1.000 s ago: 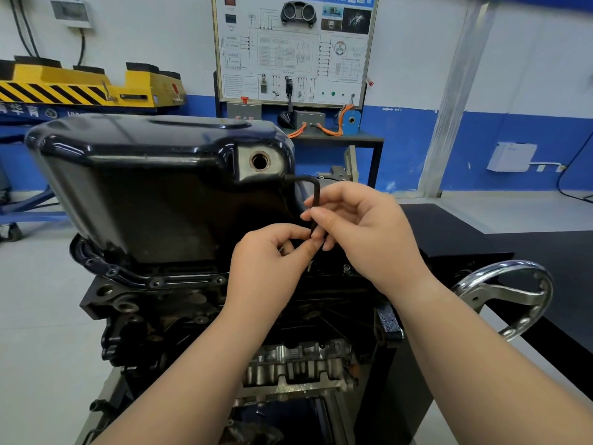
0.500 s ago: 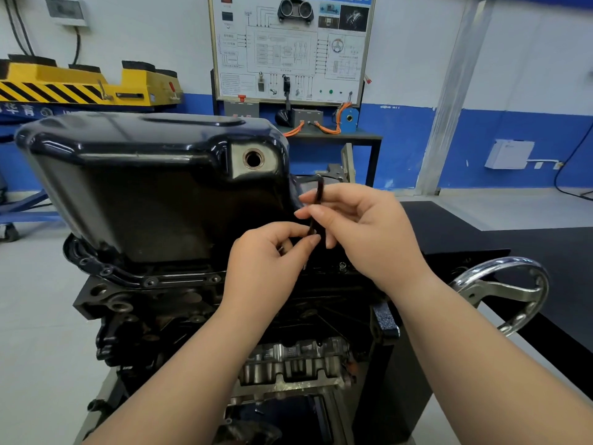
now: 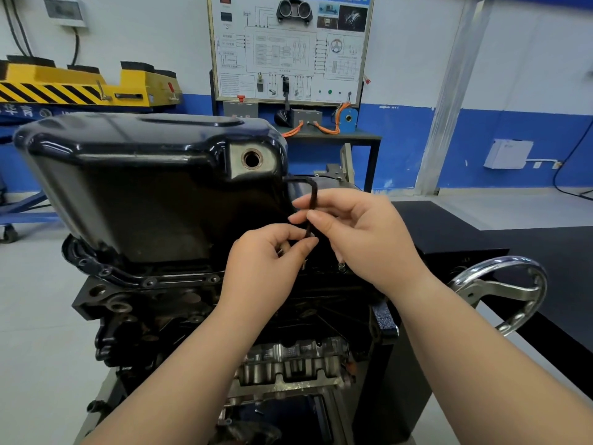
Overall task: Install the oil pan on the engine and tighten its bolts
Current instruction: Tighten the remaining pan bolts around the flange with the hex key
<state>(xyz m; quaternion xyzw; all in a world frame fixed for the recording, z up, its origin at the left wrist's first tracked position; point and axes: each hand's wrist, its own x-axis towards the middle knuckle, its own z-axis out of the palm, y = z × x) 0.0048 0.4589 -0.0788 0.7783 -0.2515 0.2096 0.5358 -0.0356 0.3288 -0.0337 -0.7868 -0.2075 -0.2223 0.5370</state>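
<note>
We find the right hand [image 3: 362, 239] pinching the upright shank of a black L-shaped hex key [image 3: 313, 200] between thumb and fingertips. The left hand [image 3: 266, 268], fingers curled, pinches the same shank lower down, by the pan's flange; the key's tip is hidden behind the hands. The oil pan [image 3: 144, 187] sits sump-up on the engine block [image 3: 154, 303], bolts [image 3: 149, 282] seated along its near flange, with a chrome handwheel [image 3: 503, 293] to the right.

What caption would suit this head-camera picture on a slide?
Left hand and right hand pinch an L-shaped hex key beside the black oil pan sitting on the engine.
</note>
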